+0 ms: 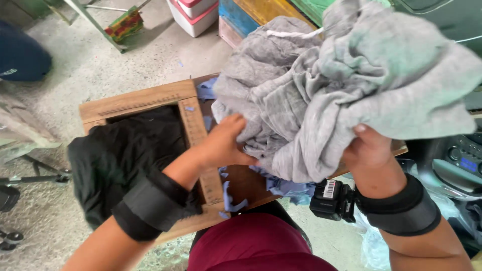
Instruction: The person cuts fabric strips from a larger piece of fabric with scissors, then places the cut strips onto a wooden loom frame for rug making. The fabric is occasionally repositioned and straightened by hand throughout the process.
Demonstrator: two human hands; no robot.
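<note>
Grey fabric is held bunched above the wooden counter, clamped by the right hand from beneath and gripped by the left hand at its near edge, evidently to support its bulk. Blue scraps lie beneath the fabric.

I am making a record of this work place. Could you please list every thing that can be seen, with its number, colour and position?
grey cloth: one, light grey, bunched up, held above the table
wooden table: one, brown, centre, with a ruler strip along its inner edge
black cloth: one, black, lying in the table's opening and hanging over its left edge
blue scraps: several, blue, on the table under the grey cloth
boxes: several, white with pink, blue, yellow, green, at the top
radio: one, dark, right edge
small camera: one, black, on the right wrist
wrist bands: two, black, one on each forearm
left hand: grips the grey cloth's lower left
right hand: grips the grey cloth from below
</note>
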